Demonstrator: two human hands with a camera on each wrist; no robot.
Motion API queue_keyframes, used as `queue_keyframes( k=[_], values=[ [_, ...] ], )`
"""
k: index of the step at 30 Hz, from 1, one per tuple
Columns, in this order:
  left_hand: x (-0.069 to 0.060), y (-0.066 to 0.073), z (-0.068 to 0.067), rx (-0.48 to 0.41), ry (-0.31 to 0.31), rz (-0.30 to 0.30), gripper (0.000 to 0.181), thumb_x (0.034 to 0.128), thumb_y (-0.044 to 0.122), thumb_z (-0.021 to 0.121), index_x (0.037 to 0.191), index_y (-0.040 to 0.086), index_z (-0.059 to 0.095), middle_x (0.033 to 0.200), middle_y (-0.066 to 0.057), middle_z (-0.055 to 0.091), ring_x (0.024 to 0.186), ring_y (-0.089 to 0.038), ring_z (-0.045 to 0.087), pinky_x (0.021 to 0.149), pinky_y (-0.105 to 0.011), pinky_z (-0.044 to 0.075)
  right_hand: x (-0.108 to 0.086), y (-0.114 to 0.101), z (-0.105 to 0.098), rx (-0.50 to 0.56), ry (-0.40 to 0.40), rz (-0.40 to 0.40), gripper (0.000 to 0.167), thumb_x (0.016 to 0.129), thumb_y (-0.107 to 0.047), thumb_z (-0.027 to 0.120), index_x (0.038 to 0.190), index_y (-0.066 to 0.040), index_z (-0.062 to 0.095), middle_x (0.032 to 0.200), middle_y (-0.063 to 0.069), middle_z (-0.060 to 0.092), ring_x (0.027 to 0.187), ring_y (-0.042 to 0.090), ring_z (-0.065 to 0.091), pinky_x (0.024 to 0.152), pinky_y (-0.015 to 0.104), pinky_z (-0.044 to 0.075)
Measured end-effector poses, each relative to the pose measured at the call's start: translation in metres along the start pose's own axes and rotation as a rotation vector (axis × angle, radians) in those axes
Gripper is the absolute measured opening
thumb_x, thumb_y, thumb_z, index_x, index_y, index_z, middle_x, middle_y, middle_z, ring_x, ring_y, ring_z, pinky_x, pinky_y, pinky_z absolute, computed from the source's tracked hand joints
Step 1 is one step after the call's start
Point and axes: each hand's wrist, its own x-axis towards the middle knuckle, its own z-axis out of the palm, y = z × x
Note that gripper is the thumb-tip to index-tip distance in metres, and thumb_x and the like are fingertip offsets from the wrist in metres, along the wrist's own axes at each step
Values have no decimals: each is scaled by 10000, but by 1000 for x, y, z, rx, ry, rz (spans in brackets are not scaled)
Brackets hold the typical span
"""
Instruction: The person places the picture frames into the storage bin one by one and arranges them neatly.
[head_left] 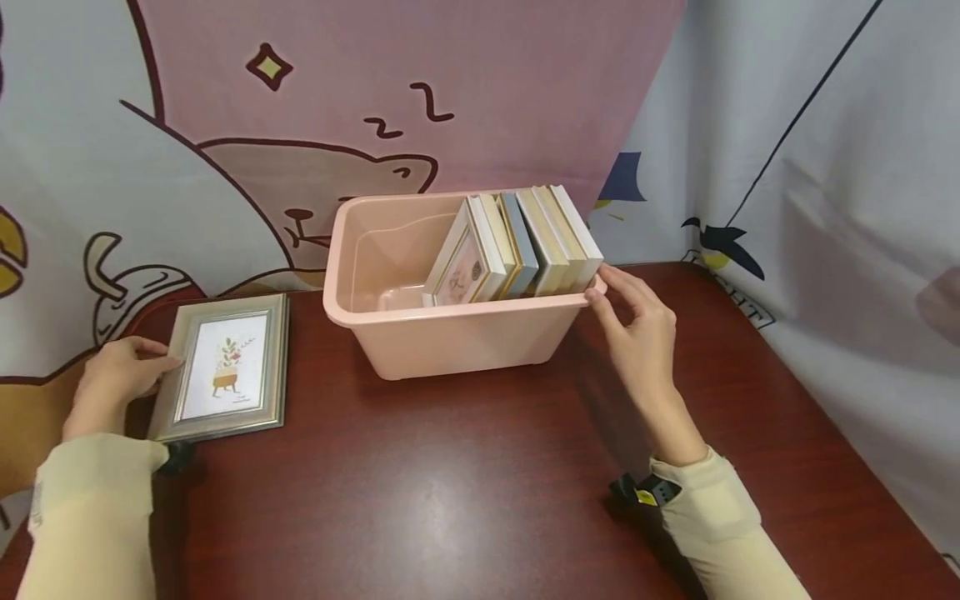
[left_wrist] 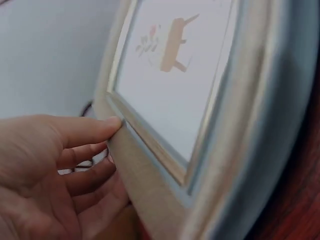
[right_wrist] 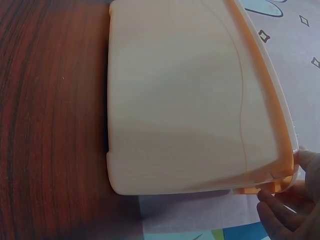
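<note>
At the table's left, my left hand (head_left: 123,379) pinches the left edge of a picture frame (head_left: 273,375), thumb on its face and fingers beneath. The frame is champagne-coloured and shows a plant in a legged pot; in the left wrist view the picture frame (left_wrist: 145,175) looks tilted. A pink plastic bin (head_left: 457,346) stands at the middle back. My right hand (head_left: 641,329) grips the rim at its front right corner, as the right wrist view also shows on the bin (right_wrist: 190,100). Several picture frames (head_left: 517,246) stand on edge, leaning, in the bin's right part.
The dark red wooden table (head_left: 450,492) carries everything. A printed cloth (head_left: 510,75) with cartoon figures hangs right behind the bin, and a pale curtain (head_left: 847,208) borders the right side. The bin's left part shows its bare floor (head_left: 401,297).
</note>
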Motion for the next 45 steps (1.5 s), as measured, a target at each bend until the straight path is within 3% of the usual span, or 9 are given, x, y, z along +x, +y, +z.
queue_keyframes(
  k=[5, 10, 13, 19, 24, 27, 33, 39, 45],
  values=[
    [-17, 17, -6, -3, 159, 83, 479, 1004, 295, 539, 1282, -92, 492, 1154, -364, 560, 951, -485, 548, 599, -409, 417, 0, 1, 0, -3, 2, 1, 361, 908, -209, 739, 1239, -69, 709, 1235, 104, 718, 1180, 253, 662, 993, 69, 414],
    [-33, 37, -5, -86, 319, 135, 462, 1019, 239, 524, 1350, -80, 481, 1315, -371, 529, 1169, -545, 472, 826, -618, 401, 0, 1, 0, -2, 2, 2, 365, 908, -221, 740, 1240, -75, 709, 1234, 99, 719, 1176, 246, 664, 987, 74, 419],
    [-40, 48, -3, -128, 422, 135, 446, 1019, 214, 539, 1374, -52, 494, 1355, -333, 552, 1188, -490, 505, 937, -619, 379, -1, 1, 0, 0, -1, 2, 368, 908, -227, 739, 1242, -76, 709, 1234, 99, 718, 1167, 241, 667, 966, 58, 416],
    [-51, 71, -13, -232, 637, 64, 406, 1010, 283, 565, 1372, 100, 554, 1357, -124, 634, 977, 31, 566, 855, -169, 434, -1, -1, 1, 8, 0, 2, 368, 909, -223, 738, 1243, -71, 707, 1237, 103, 717, 1151, 247, 673, 948, 40, 412],
    [-63, 95, -31, -438, 762, 115, 331, 1009, 282, 555, 1338, 249, 556, 1258, 167, 561, 1007, 127, 515, 839, -95, 445, 0, -2, 2, 18, 3, 2, 363, 909, -208, 737, 1242, -64, 706, 1236, 103, 717, 1139, 252, 675, 924, 23, 410],
    [-70, 113, -46, -635, 784, 188, 299, 1000, 205, 569, 1292, 268, 556, 1202, 226, 517, 994, 89, 537, 824, -85, 466, 0, -1, 2, 14, 5, 6, 359, 909, -203, 737, 1240, -66, 708, 1236, 98, 718, 1136, 251, 676, 910, 23, 412],
    [-82, 159, -64, -945, 784, 295, 256, 983, 114, 583, 1207, 237, 584, 1204, 111, 587, 932, 8, 588, 798, -102, 504, -1, 0, 1, 1, 5, 9, 359, 910, -210, 737, 1237, -66, 709, 1236, 99, 718, 1164, 251, 668, 989, 95, 432],
    [-86, 211, -62, -910, 844, 510, 251, 974, 3, 527, 1165, 151, 594, 1177, 65, 617, 880, -24, 629, 874, -190, 581, -1, 1, 1, 8, 11, 10, 354, 907, -210, 740, 1230, -68, 714, 1232, 101, 720, 1179, 251, 664, 1012, 121, 439],
    [-88, 256, -45, -954, 765, 620, 199, 968, 2, 556, 1089, 158, 585, 1070, 95, 592, 851, -29, 607, 787, -187, 516, -2, 0, 1, 21, 12, 8, 357, 904, -209, 742, 1233, -73, 713, 1233, 100, 719, 1167, 250, 669, 995, 84, 426]
  ],
)
